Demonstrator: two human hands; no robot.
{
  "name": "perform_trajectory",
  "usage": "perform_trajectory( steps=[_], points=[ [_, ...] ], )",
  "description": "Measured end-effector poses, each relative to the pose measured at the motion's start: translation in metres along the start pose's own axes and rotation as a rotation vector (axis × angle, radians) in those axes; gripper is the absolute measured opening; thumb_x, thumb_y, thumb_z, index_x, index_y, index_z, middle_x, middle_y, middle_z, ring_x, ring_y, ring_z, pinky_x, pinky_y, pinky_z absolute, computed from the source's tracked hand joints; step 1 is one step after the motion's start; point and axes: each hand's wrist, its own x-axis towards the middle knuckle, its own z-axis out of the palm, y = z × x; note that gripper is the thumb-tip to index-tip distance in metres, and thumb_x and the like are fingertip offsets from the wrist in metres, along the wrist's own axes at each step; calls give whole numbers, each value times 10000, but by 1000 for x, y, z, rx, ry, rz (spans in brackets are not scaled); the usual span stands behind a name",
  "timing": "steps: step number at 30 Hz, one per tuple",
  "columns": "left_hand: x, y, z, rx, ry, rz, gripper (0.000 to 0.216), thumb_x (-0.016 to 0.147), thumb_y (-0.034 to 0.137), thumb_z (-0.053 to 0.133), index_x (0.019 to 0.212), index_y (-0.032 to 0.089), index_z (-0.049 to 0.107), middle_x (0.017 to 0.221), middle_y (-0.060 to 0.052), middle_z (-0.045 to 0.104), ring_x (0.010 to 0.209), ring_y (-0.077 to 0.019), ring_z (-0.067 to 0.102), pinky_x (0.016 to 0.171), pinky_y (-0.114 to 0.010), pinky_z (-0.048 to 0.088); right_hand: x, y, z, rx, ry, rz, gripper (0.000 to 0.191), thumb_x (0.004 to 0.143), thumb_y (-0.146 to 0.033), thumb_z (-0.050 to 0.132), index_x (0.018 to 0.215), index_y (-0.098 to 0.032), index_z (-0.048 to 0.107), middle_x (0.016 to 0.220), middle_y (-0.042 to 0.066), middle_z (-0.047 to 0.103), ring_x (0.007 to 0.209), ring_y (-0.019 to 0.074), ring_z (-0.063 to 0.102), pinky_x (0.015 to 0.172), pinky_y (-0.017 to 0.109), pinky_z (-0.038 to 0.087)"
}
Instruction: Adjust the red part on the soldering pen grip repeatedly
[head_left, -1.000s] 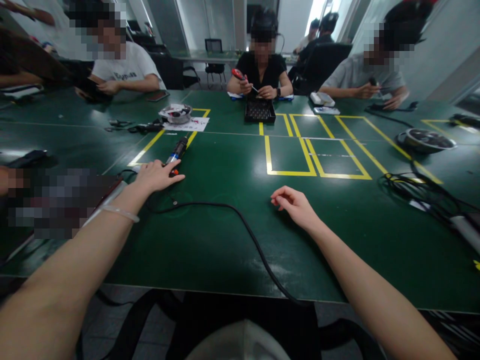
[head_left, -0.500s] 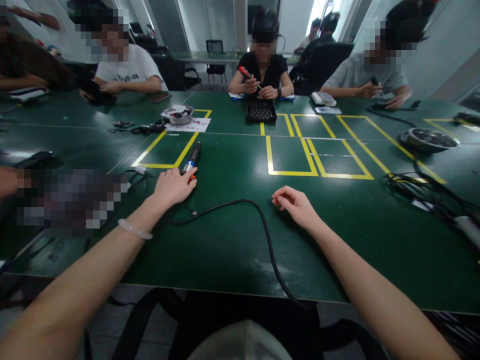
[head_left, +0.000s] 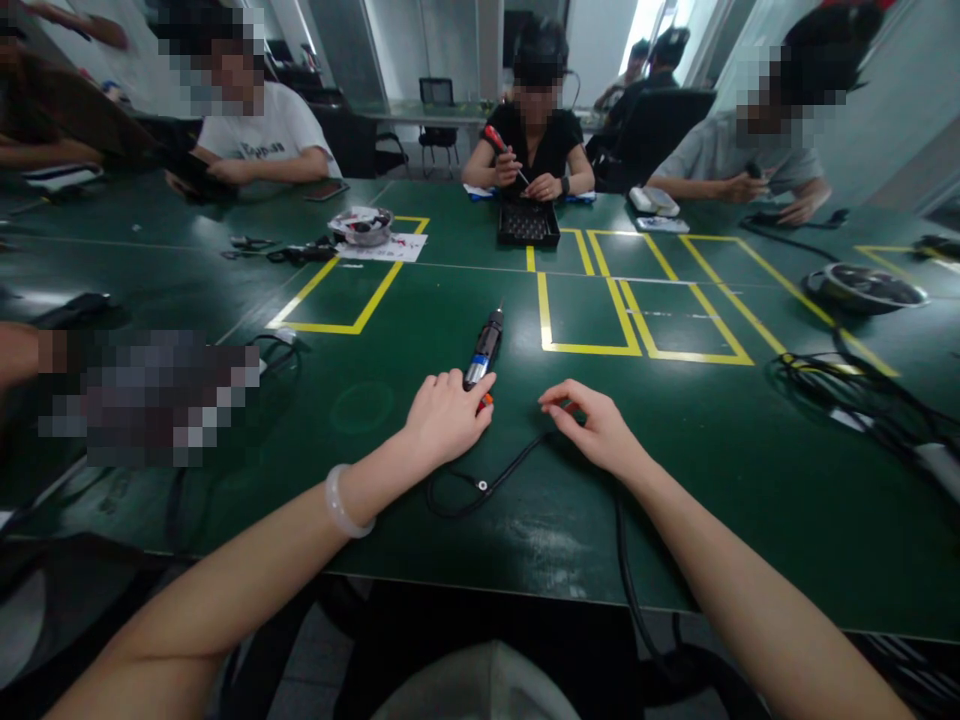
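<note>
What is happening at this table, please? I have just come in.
The person's left hand holds the rear end of a black screwdriver-like tool, its tip pointing away across the green table. The right hand is close beside it, loosely curled, with nothing visible in it. A black cable runs over the near edge. Across the table, a co-worker holds a red-handled tool behind a black tray.
</note>
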Motion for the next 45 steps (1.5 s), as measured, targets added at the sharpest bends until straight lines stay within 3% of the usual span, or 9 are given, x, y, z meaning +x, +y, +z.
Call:
perform_trajectory(
  steps=[7, 17, 23, 32, 38, 42, 45],
  points=[
    [6, 41, -2, -127, 7, 158, 540, 950, 505, 393, 1460, 329, 429, 1027, -112, 561, 939, -271, 571, 810, -377, 394, 0, -1, 0, 30, -220, -78, 263, 845, -74, 516, 1068, -172, 613, 880, 26, 625, 739, 135, 574, 667, 243, 464],
    [9, 30, 0, -254, -30, 254, 649, 937, 640, 347, 1504, 324, 359, 1034, -94, 547, 904, -248, 581, 826, -376, 420, 0, 11, -6, 179, -358, 56, 229, 883, -145, 514, 1080, -157, 631, 896, 32, 646, 734, 131, 563, 651, 235, 443],
    [10, 22, 3, -317, -57, 327, 724, 908, 700, 341, 1517, 310, 330, 991, -77, 542, 850, -222, 575, 787, -342, 425, -1, 7, -5, 254, -358, 156, 142, 893, -289, 600, 963, -166, 601, 776, -4, 591, 661, 117, 528, 612, 234, 418],
    [9, 15, 8, -347, -49, 339, 682, 911, 643, 429, 1513, 346, 313, 1026, -64, 533, 842, -202, 571, 776, -310, 424, 0, 4, -5, 535, -412, 495, 295, 902, -456, 562, 801, -187, 498, 477, -80, 500, 367, 68, 405, 364, 178, 270],
    [8, 16, 7, -338, -50, 340, 673, 924, 644, 397, 1518, 341, 309, 1026, -64, 535, 860, -208, 574, 784, -321, 428, 0, 5, -4, 588, -389, 520, 309, 888, -466, 573, 781, -188, 492, 481, -81, 502, 377, 68, 434, 360, 173, 287],
    [7, 17, 2, -313, -28, 317, 621, 931, 632, 391, 1485, 350, 389, 1042, -75, 545, 876, -211, 560, 799, -339, 435, 0, 5, -3, 609, -382, 530, 338, 886, -490, 570, 764, -188, 482, 481, -80, 503, 369, 61, 418, 363, 172, 299],
    [7, 18, 3, -346, 65, 310, 551, 911, 603, 473, 1404, 359, 511, 1218, -101, 523, 1059, -263, 520, 877, -389, 436, 0, 4, -3, 618, -367, 537, 351, 883, -502, 573, 759, -186, 482, 480, -79, 500, 369, 58, 417, 364, 167, 296]
  ],
)
